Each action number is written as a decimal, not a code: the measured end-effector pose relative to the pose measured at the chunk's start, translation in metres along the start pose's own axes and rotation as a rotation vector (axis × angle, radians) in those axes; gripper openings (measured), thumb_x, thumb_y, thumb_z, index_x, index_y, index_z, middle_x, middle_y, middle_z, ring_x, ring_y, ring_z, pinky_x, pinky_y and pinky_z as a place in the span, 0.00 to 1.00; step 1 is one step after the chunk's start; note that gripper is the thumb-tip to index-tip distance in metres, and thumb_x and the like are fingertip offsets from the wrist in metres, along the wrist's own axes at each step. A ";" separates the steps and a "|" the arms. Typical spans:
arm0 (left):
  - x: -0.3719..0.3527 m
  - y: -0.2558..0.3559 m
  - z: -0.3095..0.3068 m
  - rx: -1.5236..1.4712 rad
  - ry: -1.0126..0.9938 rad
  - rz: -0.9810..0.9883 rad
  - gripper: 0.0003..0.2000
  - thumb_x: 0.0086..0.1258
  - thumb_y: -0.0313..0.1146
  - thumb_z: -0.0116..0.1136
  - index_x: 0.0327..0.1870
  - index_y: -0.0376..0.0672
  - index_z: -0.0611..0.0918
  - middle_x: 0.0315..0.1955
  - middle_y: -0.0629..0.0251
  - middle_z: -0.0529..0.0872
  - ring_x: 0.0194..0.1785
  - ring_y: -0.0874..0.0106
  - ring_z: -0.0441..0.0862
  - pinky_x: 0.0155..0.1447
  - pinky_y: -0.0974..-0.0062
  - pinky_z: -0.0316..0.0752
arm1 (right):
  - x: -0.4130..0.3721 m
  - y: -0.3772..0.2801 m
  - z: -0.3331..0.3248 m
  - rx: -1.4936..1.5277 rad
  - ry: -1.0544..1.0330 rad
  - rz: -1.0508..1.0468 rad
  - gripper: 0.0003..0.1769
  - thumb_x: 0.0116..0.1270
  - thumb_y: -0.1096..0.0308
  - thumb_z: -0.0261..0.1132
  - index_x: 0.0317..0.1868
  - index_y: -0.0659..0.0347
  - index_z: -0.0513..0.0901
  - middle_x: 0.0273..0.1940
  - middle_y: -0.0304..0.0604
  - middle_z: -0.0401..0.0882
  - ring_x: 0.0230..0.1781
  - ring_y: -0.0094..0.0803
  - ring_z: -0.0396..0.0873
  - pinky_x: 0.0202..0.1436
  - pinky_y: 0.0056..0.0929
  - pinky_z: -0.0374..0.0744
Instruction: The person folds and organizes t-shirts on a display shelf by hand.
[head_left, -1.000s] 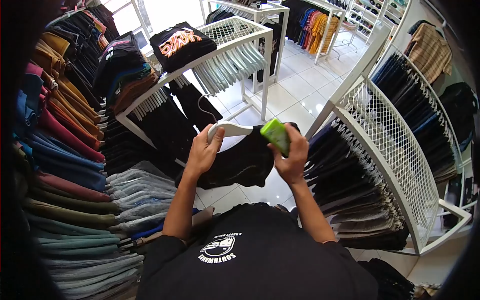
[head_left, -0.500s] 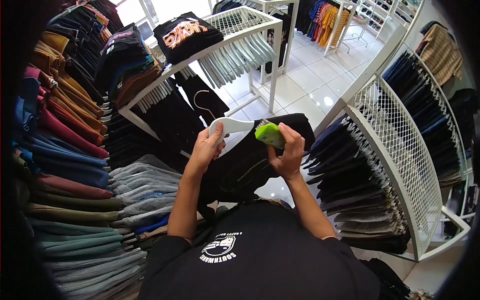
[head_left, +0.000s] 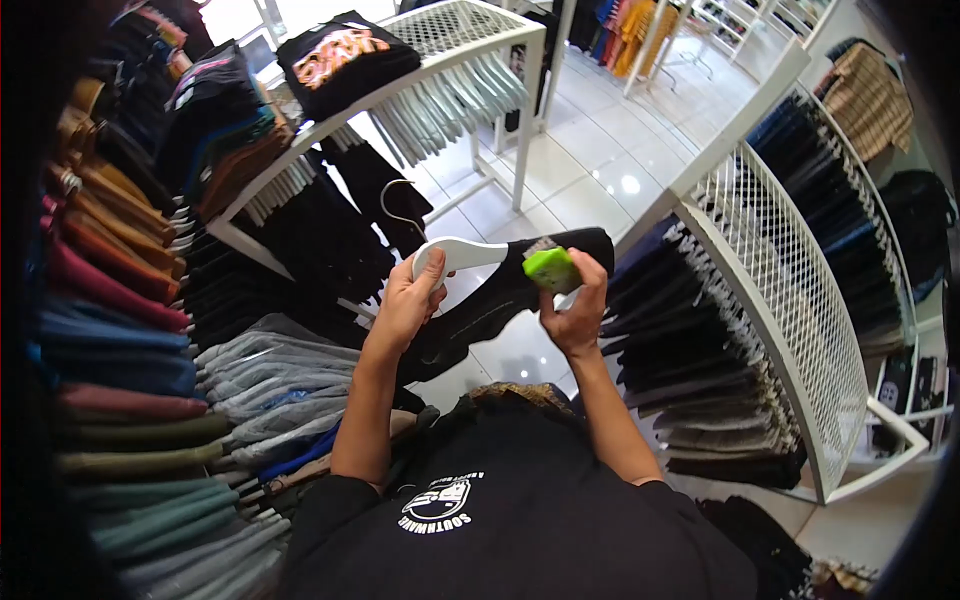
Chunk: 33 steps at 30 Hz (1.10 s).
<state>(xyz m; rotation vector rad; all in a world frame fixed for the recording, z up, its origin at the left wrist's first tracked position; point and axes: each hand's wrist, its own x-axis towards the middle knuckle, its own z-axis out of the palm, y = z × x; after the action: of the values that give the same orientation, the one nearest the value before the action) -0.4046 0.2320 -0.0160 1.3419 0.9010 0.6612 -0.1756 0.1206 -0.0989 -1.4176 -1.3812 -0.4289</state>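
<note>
My left hand (head_left: 410, 295) grips a white hanger (head_left: 465, 254) near its neck, with the metal hook pointing up. A black garment (head_left: 490, 305) hangs from the hanger, its far end spread toward the right. My right hand (head_left: 578, 305) is closed around a bright green brush (head_left: 550, 270), whose pale bristles are at or very near the garment's right part. Whether the bristles touch the cloth is hard to tell.
Racks of coloured garments (head_left: 120, 310) and grey ones (head_left: 270, 370) line the left. Ahead stands a white rack (head_left: 530, 110) with empty hangers (head_left: 445, 105) and a folded black shirt (head_left: 350, 65). On the right, a mesh-topped rack (head_left: 790, 290) holds dark trousers (head_left: 690, 370).
The green brush has moved slightly right over the garment. The garment's lower part has swung and looks narrower. The surrounding racks have shifted left in view.
</note>
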 end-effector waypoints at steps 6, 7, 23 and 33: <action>0.015 -0.015 0.022 -0.003 -0.145 -0.017 0.26 0.83 0.60 0.50 0.44 0.40 0.83 0.19 0.77 0.71 0.19 0.86 0.63 0.22 0.85 0.57 | -0.058 0.065 -0.085 -0.399 0.236 0.631 0.35 0.67 0.63 0.77 0.65 0.71 0.69 0.57 0.60 0.76 0.57 0.56 0.77 0.64 0.46 0.75; 0.016 -0.019 0.029 0.031 -0.142 -0.023 0.27 0.83 0.59 0.50 0.44 0.40 0.83 0.19 0.77 0.71 0.19 0.86 0.63 0.22 0.85 0.56 | -0.055 0.051 -0.096 -0.380 0.245 0.630 0.38 0.66 0.58 0.79 0.66 0.70 0.70 0.57 0.59 0.76 0.56 0.53 0.78 0.61 0.44 0.76; -0.047 0.039 0.239 0.169 -0.637 0.245 0.21 0.85 0.50 0.53 0.50 0.36 0.82 0.22 0.79 0.70 0.24 0.86 0.64 0.27 0.83 0.57 | -0.143 0.051 -0.387 -0.868 0.525 0.720 0.38 0.74 0.52 0.69 0.74 0.68 0.71 0.56 0.59 0.76 0.60 0.56 0.75 0.63 0.48 0.74; -0.142 0.038 0.399 0.372 -0.898 0.345 0.18 0.78 0.46 0.65 0.38 0.36 0.81 0.22 0.69 0.79 0.28 0.78 0.75 0.33 0.74 0.70 | -0.205 0.065 -0.618 -1.027 0.568 0.814 0.37 0.68 0.60 0.69 0.72 0.73 0.71 0.56 0.63 0.78 0.60 0.58 0.74 0.66 0.50 0.74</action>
<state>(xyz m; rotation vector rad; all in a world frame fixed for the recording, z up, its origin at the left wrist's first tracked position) -0.1356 -0.0927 0.0425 1.9109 0.0532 0.0827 0.0739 -0.4836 -0.0642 -2.2593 0.0183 -0.9508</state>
